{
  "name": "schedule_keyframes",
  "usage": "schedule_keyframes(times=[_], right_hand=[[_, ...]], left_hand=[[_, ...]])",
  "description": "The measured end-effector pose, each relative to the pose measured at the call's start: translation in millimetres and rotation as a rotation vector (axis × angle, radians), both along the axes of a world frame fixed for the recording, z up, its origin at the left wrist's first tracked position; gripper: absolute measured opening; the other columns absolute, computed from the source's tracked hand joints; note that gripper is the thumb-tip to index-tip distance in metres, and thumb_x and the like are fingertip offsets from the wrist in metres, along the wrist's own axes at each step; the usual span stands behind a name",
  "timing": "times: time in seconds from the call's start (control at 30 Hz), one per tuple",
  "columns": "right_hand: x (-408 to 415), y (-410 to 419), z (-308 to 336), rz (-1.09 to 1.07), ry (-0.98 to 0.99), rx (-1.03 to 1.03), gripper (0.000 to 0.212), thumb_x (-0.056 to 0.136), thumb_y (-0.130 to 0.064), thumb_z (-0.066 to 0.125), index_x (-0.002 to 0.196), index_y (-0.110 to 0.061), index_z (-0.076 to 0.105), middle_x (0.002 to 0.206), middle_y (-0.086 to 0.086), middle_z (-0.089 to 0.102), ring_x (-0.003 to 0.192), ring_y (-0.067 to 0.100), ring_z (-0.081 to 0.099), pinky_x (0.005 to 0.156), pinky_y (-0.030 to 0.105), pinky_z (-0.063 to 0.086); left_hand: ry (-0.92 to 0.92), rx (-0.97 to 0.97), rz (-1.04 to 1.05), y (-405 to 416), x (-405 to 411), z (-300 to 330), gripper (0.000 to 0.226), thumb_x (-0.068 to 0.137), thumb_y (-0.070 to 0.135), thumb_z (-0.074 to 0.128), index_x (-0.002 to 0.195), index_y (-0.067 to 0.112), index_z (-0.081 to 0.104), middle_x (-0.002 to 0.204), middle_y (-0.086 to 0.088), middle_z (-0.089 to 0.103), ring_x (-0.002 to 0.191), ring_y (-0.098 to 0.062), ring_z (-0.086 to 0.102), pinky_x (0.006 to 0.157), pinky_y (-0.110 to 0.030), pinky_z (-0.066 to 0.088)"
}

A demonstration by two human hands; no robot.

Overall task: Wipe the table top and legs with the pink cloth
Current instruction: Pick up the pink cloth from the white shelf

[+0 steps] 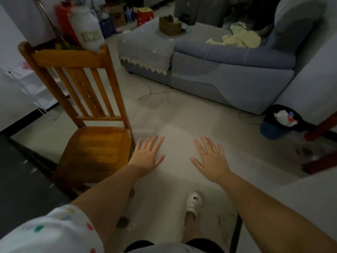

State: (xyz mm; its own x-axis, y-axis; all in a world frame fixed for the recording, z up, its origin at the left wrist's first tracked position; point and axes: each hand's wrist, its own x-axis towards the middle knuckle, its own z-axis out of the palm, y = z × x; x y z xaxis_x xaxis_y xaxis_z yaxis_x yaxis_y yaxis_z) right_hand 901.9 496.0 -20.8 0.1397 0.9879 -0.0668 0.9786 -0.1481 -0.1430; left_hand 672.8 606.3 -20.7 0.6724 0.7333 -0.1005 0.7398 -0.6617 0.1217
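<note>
Both hands are out flat with fingers spread, left hand (148,154) and right hand (210,157), holding nothing, hovering over the pale floor (182,110). Wooden chair (87,114) sits just left. Can't spot the pink cloth anywhere.

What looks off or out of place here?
No pink cloth in either hand: left hand and right hand are both spread flat and hold nothing. A crumpled yellow cloth lies on the sofa, a loose cable trails over the floor, and the bin beside the sofa holds rubbish. No spill or damage shows.
</note>
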Motion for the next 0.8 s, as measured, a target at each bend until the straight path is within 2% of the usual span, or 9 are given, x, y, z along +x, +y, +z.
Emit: schedule_keyframes(times=[0.07, 0.2, 0.27, 0.33, 0.43, 0.5, 0.67, 0.73, 0.8], right_hand=[[35.5, 49.2, 2.1, 0.048, 0.009, -0.032, 0.071, 0.085, -0.06, 0.017, 0.146, -0.024, 0.028, 0.15, 0.009, 0.032, 0.139, 0.028, 0.029, 0.108, 0.055, 0.023], [103.5, 149.5, 4.8, 0.142, -0.069, -0.047, 0.063, 0.093, -0.06, 0.01, 0.138, -0.022, 0.033, 0.136, 0.012, 0.052, 0.123, 0.031, 0.051, 0.094, 0.058, 0.04], [127.3, 202.5, 5.2, 0.174, -0.066, -0.06, 0.058, 0.09, -0.058, 0.022, 0.135, -0.022, 0.034, 0.131, 0.012, 0.056, 0.118, 0.032, 0.056, 0.091, 0.058, 0.042], [140.1, 254.3, 4.4, 0.212, -0.05, -0.088, 0.06, 0.085, -0.057, 0.029, 0.136, -0.023, 0.032, 0.132, 0.013, 0.055, 0.119, 0.032, 0.055, 0.093, 0.059, 0.04], [145.4, 336.8, 1.4, 0.291, -0.062, -0.082, 0.061, 0.09, -0.061, 0.017, 0.139, -0.026, 0.027, 0.136, 0.011, 0.052, 0.124, 0.031, 0.051, 0.096, 0.058, 0.038], [145.4, 393.0, -1.7, 0.327, -0.063, -0.101, 0.061, 0.09, -0.061, 0.017, 0.141, -0.028, 0.023, 0.14, 0.01, 0.048, 0.127, 0.03, 0.048, 0.097, 0.056, 0.039], [143.1, 533.2, 3.3, 0.373, -0.086, -0.11, 0.062, 0.084, -0.055, 0.031, 0.139, -0.025, 0.033, 0.135, 0.01, 0.053, 0.121, 0.029, 0.054, 0.09, 0.054, 0.045], [141.0, 584.3, 9.4, 0.415, -0.089, -0.093, 0.065, 0.084, -0.054, 0.028, 0.141, -0.024, 0.032, 0.135, 0.013, 0.052, 0.122, 0.031, 0.052, 0.093, 0.056, 0.042], [136.0, 632.4, 14.7, 0.457, -0.076, -0.123, 0.073, 0.082, -0.058, 0.016, 0.147, -0.025, 0.022, 0.147, 0.012, 0.037, 0.136, 0.03, 0.035, 0.107, 0.054, 0.027]], left_hand=[[-0.004, -0.025, 0.066, 39.4, 27.7, -3.9, 0.067, 0.088, 0.057, 0.005, 0.145, 0.026, -0.01, 0.155, -0.003, 0.009, 0.143, -0.021, 0.005, 0.113, -0.042, -0.004], [-0.049, -0.055, 0.207, 114.6, 79.9, -3.8, 0.081, 0.074, 0.062, -0.008, 0.146, 0.025, -0.007, 0.155, -0.004, 0.01, 0.143, -0.021, 0.005, 0.114, -0.043, -0.001], [-0.055, -0.06, 0.273, 151.9, 99.1, -1.8, 0.081, 0.075, 0.061, -0.006, 0.146, 0.024, -0.004, 0.155, -0.004, 0.01, 0.142, -0.021, 0.006, 0.114, -0.043, 0.0], [-0.067, -0.051, 0.32, 188.7, 112.4, -4.6, 0.08, 0.076, 0.06, -0.005, 0.147, 0.023, -0.002, 0.154, -0.004, 0.012, 0.142, -0.021, 0.008, 0.114, -0.043, 0.001], [-0.083, -0.056, 0.392, 253.1, 122.0, -15.2, 0.083, 0.074, 0.061, -0.003, 0.147, 0.022, 0.004, 0.153, -0.006, 0.019, 0.14, -0.025, 0.015, 0.113, -0.045, 0.006], [-0.113, -0.047, 0.421, 299.5, 125.7, -24.5, 0.082, 0.079, 0.064, -0.003, 0.147, 0.02, 0.012, 0.15, -0.01, 0.027, 0.138, -0.028, 0.024, 0.112, -0.047, 0.012], [-0.064, -0.077, 0.488, 425.1, 126.5, -26.7, 0.087, 0.068, 0.062, -0.01, 0.146, 0.025, -0.003, 0.154, -0.001, 0.013, 0.141, -0.019, 0.01, 0.113, -0.04, 0.001], [-0.053, -0.071, 0.519, 474.2, 123.1, -19.6, 0.089, 0.065, 0.061, -0.011, 0.146, 0.025, -0.003, 0.154, 0.0, 0.012, 0.141, -0.017, 0.008, 0.113, -0.039, 0.001], [-0.074, -0.053, 0.581, 518.6, 115.4, -13.1, 0.091, 0.066, 0.062, -0.009, 0.147, 0.024, 0.002, 0.154, -0.003, 0.016, 0.141, -0.018, 0.011, 0.113, -0.04, 0.003]])
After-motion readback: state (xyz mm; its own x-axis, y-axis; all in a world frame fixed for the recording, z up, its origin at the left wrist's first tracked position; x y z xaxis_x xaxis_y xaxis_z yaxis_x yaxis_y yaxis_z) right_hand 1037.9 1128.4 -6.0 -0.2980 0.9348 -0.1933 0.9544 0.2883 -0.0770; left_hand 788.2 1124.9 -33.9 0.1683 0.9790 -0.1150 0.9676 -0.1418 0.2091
